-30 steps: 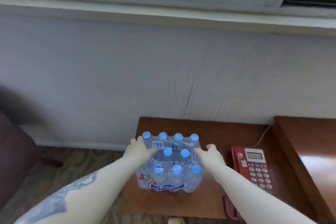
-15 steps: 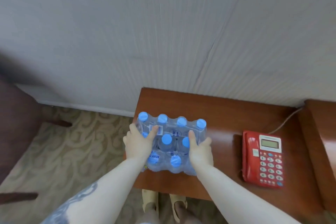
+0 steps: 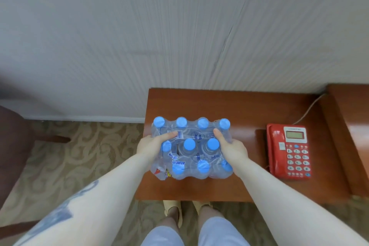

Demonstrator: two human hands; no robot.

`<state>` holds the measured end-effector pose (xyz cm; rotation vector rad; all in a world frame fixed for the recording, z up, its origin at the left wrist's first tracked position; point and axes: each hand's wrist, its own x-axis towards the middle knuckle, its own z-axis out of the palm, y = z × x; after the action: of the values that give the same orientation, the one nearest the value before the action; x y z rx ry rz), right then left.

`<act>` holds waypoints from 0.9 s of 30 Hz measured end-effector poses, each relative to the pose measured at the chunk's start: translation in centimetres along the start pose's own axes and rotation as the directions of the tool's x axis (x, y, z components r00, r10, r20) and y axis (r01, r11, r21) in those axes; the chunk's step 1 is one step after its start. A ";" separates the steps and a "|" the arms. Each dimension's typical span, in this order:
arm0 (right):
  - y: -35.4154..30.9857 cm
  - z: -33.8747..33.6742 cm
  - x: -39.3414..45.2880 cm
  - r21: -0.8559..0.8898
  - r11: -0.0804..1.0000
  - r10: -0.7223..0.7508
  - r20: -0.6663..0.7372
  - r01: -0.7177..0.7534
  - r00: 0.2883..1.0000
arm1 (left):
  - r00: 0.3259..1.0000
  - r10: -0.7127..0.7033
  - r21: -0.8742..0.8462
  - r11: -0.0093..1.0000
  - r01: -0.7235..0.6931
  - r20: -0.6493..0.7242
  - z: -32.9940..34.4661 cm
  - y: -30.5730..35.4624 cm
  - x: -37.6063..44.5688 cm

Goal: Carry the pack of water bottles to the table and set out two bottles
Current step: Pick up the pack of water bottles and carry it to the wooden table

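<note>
A shrink-wrapped pack of water bottles [image 3: 194,138] with blue caps sits at the left part of a brown wooden table [image 3: 245,110]. My left hand [image 3: 152,145] grips the pack's left side, thumb pressed on the plastic near a barcode label. My right hand [image 3: 231,147] grips its right side, thumb on top between the caps. The wrap looks whole and all bottles are inside it. Whether the pack rests on the table or hangs just above it, I cannot tell.
A red telephone [image 3: 290,151] lies on the table's right part, its cord running to the wall. A higher wooden surface [image 3: 351,118] adjoins on the right. A dark chair [image 3: 12,146] stands at left on patterned carpet. My feet are under the table's near edge.
My view has tilted down and drawn closer; the window is out of sight. My hands have shifted from the pack's sides to a firmer hold with thumbs on top.
</note>
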<state>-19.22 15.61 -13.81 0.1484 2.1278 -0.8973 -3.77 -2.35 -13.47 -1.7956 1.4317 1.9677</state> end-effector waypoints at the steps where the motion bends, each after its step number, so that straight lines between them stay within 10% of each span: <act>1: 0.2 0.0 -0.1 -0.013 1.000 -0.002 -0.002 0.002 1.000 | 1.000 -0.003 0.003 1.000 0.003 -0.011 0.0 -0.1 -0.2; 17: 3.3 -0.8 -1.0 -0.401 0.871 -0.192 0.255 0.284 0.948 | 0.949 -0.180 -0.414 0.908 0.059 -0.259 2.4 -11.9 -9.8; 27: 6.8 0.9 -6.8 -0.569 0.529 -0.270 0.590 0.629 0.761 | 0.808 -0.481 -0.838 0.545 -0.029 -0.340 9.8 -25.5 -19.3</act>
<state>-11.47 21.32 -13.00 -1.0250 1.9312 -0.1937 11.10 27.63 -12.90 -2.9229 0.1257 2.2314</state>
